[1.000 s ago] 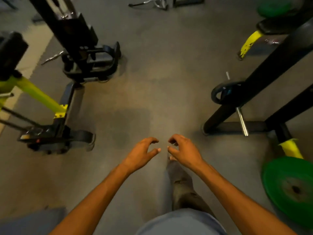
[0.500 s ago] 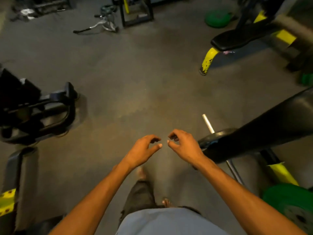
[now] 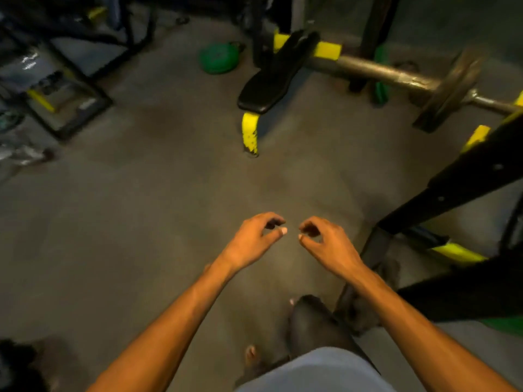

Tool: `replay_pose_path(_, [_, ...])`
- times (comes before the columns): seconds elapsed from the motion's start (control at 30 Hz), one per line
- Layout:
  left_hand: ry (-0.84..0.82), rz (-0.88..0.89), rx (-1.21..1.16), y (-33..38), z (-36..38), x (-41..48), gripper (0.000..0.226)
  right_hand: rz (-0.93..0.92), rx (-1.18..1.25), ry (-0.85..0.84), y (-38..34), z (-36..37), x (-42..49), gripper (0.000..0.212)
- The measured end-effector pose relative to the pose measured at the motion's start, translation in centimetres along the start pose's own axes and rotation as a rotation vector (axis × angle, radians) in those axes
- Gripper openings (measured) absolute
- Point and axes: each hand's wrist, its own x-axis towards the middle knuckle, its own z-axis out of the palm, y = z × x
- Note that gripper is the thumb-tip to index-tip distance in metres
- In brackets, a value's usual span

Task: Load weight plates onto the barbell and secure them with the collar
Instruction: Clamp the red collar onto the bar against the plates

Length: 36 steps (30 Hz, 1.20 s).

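Observation:
The barbell [image 3: 379, 71] runs across the upper right, its bare metal sleeve pointing left toward the bench. A dark metal plate [image 3: 448, 90] stands on it near the right edge. A green weight plate [image 3: 218, 58] lies flat on the floor far ahead, and another green plate [image 3: 380, 80] stands on edge behind the barbell. My left hand [image 3: 252, 240] and my right hand [image 3: 325, 243] hover side by side over the bare floor, fingers loosely curled and apart, holding nothing. No collar is visible.
A black bench [image 3: 271, 80] with a yellow leg [image 3: 250, 134] stands ahead. A black and yellow rack frame [image 3: 452, 199] fills the right side. Dark machines [image 3: 56, 89] crowd the upper left. Grey floor [image 3: 141, 222] lies open to the left of my hands.
The view has swung up and to the right: the bench and barbell have come closer into sight, and the left machine slid out. Both hands keep the same empty, curled pose.

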Motion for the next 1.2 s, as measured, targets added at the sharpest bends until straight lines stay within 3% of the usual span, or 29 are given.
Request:
replay_pose_path(0.3, [-0.156, 0.291, 0.064, 4.7, -5.3, 26.1, 0.026, 0.097, 0.073, 0.334, 1.5, -8.3, 19.8, 0.019])
replay_pose_path(0.5, [-0.253, 0.476, 0.003, 11.6, -8.0, 39.7, 0.023, 0.172, 0.021, 0.475, 1.2, -17.0, 28.0, 0.021])
replay_pose_path(0.73, [-0.506, 0.788, -0.001, 20.8, -6.1, 54.0, 0.024, 0.361, 0.011, 0.781, 3.0, -24.6, 33.9, 0.023])
replay_pose_path(0.87, [-0.644, 0.957, 0.021, 26.0, -4.4, 59.5, 0.022, 0.508, -0.003, 0.976, 2.8, -28.3, 35.4, 0.034])
replay_pose_path(0.97, [-0.766, 1.089, 0.036, 29.7, -2.7, 62.1, 0.022, 0.63, -0.028, 1.155, 2.5, -30.2, 35.0, 0.03])
replay_pose_path(1.2, [-0.945, 1.366, 0.051, 39.3, 3.4, 63.3, 0.024, 0.837, -0.076, 1.446, 3.1, -35.8, 31.7, 0.032])
